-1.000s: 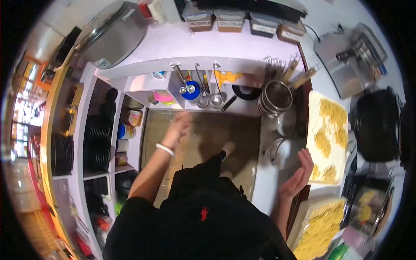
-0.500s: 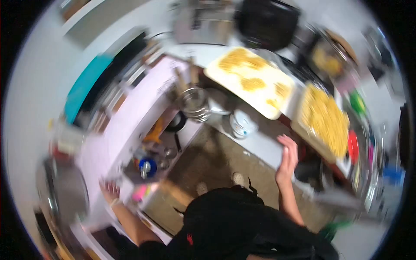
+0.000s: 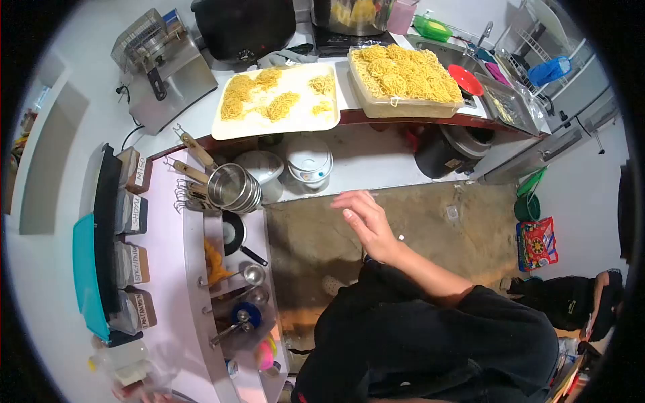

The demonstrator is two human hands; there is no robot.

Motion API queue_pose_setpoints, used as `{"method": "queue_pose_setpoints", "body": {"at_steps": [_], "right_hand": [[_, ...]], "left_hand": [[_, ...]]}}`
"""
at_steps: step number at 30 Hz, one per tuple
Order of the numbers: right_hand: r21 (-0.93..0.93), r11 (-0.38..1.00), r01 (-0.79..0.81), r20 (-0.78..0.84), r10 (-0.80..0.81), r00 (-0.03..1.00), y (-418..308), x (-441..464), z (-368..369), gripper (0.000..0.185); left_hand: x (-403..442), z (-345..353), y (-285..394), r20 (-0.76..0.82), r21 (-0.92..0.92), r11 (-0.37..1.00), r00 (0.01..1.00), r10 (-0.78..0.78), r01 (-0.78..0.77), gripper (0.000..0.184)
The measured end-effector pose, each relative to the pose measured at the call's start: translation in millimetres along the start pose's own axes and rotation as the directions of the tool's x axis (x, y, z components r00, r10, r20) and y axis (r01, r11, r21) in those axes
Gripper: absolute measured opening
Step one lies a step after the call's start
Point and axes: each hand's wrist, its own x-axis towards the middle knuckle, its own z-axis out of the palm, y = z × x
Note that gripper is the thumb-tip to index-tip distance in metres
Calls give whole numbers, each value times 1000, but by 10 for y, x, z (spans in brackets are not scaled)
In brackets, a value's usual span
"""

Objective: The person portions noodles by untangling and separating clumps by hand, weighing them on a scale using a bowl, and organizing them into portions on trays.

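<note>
My right hand point(image 3: 368, 225) is raised over the brown floor, in front of the lower shelf. Its fingers are stretched out and it holds nothing. Nearest to it on that shelf stand white lidded tubs point(image 3: 310, 168). Above, on the counter, a cream tray point(image 3: 321, 123) carries several loose clumps of yellow noodles point(image 3: 279, 106). Beside it a plastic bin point(image 3: 416, 109) is heaped with noodle nests point(image 3: 403, 72). My left hand cannot be made out; only a blurred shape shows at the bottom left edge.
Noodle strainer baskets point(image 3: 234, 188) with wooden handles hang at the counter's corner. Labelled seasoning containers point(image 3: 134, 213) line the left side. A steel pot point(image 3: 353, 15) stands on the stove; a red plate point(image 3: 465, 80) lies near the sink. At right another person point(image 3: 568, 302) is partly visible.
The view has turned right and sharpened, so the noodles and counter sit further left and higher. My right hand now appears nearer the centre. My left hand has left clear sight.
</note>
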Motion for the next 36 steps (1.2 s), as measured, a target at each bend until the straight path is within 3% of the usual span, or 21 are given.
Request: {"method": "queue_pose_setpoints", "body": {"at_steps": [2, 3, 5, 6, 8, 11, 12, 14, 15, 19, 21, 24, 28, 32, 35, 36], "right_hand": [[123, 992, -37, 69, 29, 997, -93, -48, 120, 26], [180, 982, -56, 98, 39, 994, -145, -69, 158, 27], [234, 970, -58, 244, -1, 970, -267, -76, 154, 36], [286, 952, -106, 308, 14, 951, -326, -81, 129, 40], [351, 922, -161, 406, 4, 914, -343, -58, 25, 49], [282, 950, -135, 312, 42, 949, -230, -5, -362, 50], [277, 945, -175, 272, 98, 957, -155, 16, -533, 48], [186, 969, -163, 119, 142, 983, 94, 50, -861, 44], [140, 976, -165, 41, 161, 986, 238, 70, -1034, 42], [-96, 986, -139, -211, 116, 971, 703, 272, -1809, 33], [-229, 965, -130, -315, 53, 948, 872, 453, -2174, 28], [-277, 954, -114, -393, -4, 920, 1069, 752, -2615, 23], [-309, 949, -58, -392, -72, 917, 1319, 1119, -2932, 21], [-273, 960, -57, -366, -49, 929, 1503, 1389, -2994, 19], [-307, 952, 2, -315, -104, 943, 1486, 1695, -2945, 19], [-317, 948, 35, -290, -132, 948, 1469, 1853, -2916, 19]], "left_hand": [[171, 243, 50, 79, -222, 975, 997, -2, 19, 21], [149, 464, 229, 149, -258, 963, 982, 113, -72, 20], [-129, 1131, 796, 302, -368, 840, 804, 512, -397, 20], [-345, 1389, 1088, 384, -442, 772, 682, 622, -456, 20], [-845, 1751, 1554, 597, -490, 797, 531, 601, -352, 9], [-1108, 2150, 1846, 591, -534, 756, 472, 654, -378, 11], [-1053, 2298, 1812, 550, -522, 783, 569, 612, -338, 15], [-775, 2536, 1674, 447, -469, 792, 667, 595, -392, 16], [-654, 2623, 1658, 398, -439, 839, 768, 502, -321, 17], [-401, 2694, 1863, 216, -309, 934, 943, 253, -180, 31], [-425, 2771, 1874, 79, -368, 896, 952, 297, -249, 30], [-546, 2790, 2373, -117, -352, 929, 990, 73, -110, 33], [-606, 2782, 2887, -363, -429, 860, 924, 118, -278, 38], [-438, 2848, 3069, -447, -354, 806, 843, 299, -474, 39], [-154, 3190, 3100, -395, -367, 759, 829, 396, -538, 39], [-100, 3386, 3159, -347, -302, 818, 856, 384, -489, 39]]}}
